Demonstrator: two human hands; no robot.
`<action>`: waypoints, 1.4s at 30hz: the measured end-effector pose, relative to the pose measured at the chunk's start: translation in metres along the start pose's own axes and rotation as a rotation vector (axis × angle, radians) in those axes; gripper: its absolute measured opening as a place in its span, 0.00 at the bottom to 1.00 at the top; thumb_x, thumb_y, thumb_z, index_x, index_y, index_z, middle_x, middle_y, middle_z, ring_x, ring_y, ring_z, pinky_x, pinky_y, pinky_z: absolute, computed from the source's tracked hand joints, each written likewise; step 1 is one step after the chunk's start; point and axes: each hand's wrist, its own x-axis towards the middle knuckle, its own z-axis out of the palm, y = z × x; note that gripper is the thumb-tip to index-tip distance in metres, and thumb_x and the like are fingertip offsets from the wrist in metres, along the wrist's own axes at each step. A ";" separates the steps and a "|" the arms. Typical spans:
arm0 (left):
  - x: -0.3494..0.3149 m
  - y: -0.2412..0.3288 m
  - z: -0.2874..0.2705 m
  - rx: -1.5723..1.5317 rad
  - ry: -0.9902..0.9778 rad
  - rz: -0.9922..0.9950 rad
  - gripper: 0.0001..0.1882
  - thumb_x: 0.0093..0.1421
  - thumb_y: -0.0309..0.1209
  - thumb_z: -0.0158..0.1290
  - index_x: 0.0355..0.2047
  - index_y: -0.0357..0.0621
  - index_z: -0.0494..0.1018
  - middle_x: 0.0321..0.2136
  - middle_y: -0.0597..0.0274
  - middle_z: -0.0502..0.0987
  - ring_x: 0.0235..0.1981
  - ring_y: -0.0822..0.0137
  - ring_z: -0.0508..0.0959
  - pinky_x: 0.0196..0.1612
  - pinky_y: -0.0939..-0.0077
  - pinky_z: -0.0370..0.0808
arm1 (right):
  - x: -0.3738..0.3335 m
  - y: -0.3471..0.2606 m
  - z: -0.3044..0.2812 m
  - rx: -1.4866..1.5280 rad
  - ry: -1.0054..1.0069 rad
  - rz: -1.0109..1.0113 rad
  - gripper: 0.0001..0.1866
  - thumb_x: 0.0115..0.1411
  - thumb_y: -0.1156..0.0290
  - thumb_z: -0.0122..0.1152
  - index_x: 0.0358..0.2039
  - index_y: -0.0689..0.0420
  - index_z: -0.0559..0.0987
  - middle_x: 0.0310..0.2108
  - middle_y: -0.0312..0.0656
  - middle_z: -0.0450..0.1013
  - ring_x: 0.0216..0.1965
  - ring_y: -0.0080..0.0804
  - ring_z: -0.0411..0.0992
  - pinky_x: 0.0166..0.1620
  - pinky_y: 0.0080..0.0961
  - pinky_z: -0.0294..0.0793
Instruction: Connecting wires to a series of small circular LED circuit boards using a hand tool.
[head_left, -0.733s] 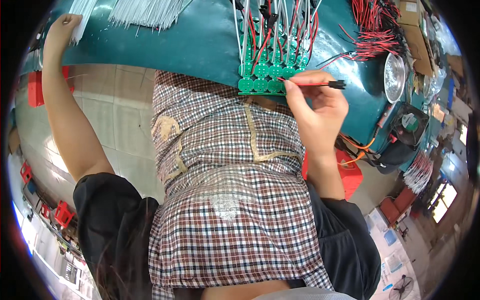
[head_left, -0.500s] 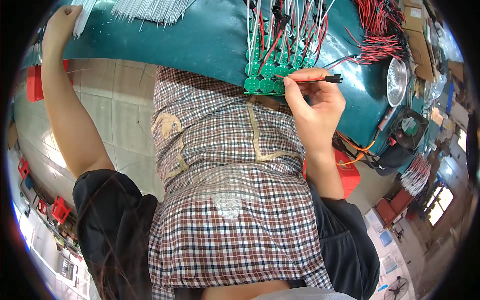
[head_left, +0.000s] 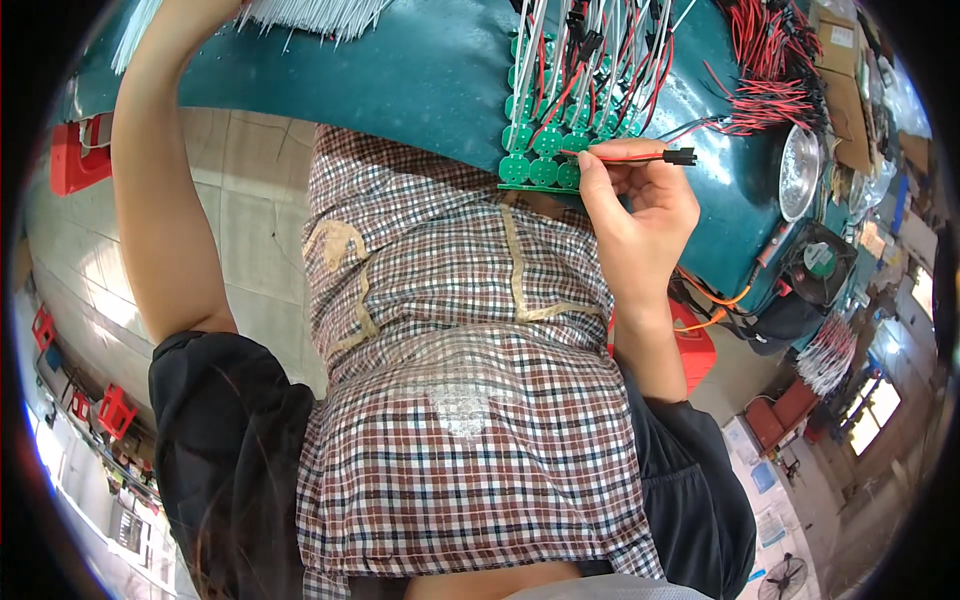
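My right hand (head_left: 650,205) pinches a short red-and-black connector cable (head_left: 640,158) between thumb and fingers. Its black plug (head_left: 682,157) sticks out to the right, and the bare end points left over a panel of round green circuit boards (head_left: 515,168). White wires (head_left: 521,60) and red-and-black cables rise from the panel's farther boards. My left hand (head_left: 205,12) is at the top edge, by a bundle of white wires (head_left: 310,18); its fingers are cut off by the picture's edge, so any grip is hidden.
Red-and-black cables (head_left: 765,103) lie heaped on the green mat (head_left: 420,110) at the far right. Beside them are a round metal dish (head_left: 799,175), a soldering iron (head_left: 770,245) with an orange cord, and a small black fan (head_left: 820,262). Cardboard boxes (head_left: 838,50) stand farther right.
My left hand has moved right and farther away, from the left white wires toward the larger white bundle. My right hand keeps its pinch on the cable by the boards.
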 end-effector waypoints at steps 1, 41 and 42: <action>0.001 -0.001 0.000 0.010 -0.013 -0.014 0.11 0.54 0.29 0.59 0.20 0.34 0.76 0.14 0.65 0.72 0.17 0.75 0.72 0.21 0.76 0.67 | 0.000 0.000 0.000 -0.016 0.014 -0.006 0.06 0.54 0.83 0.68 0.30 0.60 0.79 0.25 0.31 0.75 0.23 0.12 0.69 0.28 0.12 0.68; -0.168 0.066 0.108 -0.518 -0.005 0.500 0.07 0.55 0.21 0.61 0.35 0.43 0.78 0.32 0.60 0.80 0.29 0.63 0.82 0.31 0.74 0.77 | 0.002 0.001 0.009 -0.301 -0.048 -0.319 0.10 0.51 0.82 0.70 0.33 0.60 0.78 0.27 0.39 0.75 0.21 0.24 0.73 0.25 0.21 0.74; -0.168 0.067 0.110 -0.509 0.011 0.500 0.07 0.55 0.22 0.62 0.35 0.43 0.78 0.31 0.60 0.80 0.29 0.63 0.82 0.30 0.74 0.77 | 0.003 0.002 0.009 -0.309 -0.051 -0.349 0.10 0.52 0.82 0.69 0.33 0.60 0.77 0.28 0.39 0.75 0.22 0.24 0.74 0.25 0.21 0.74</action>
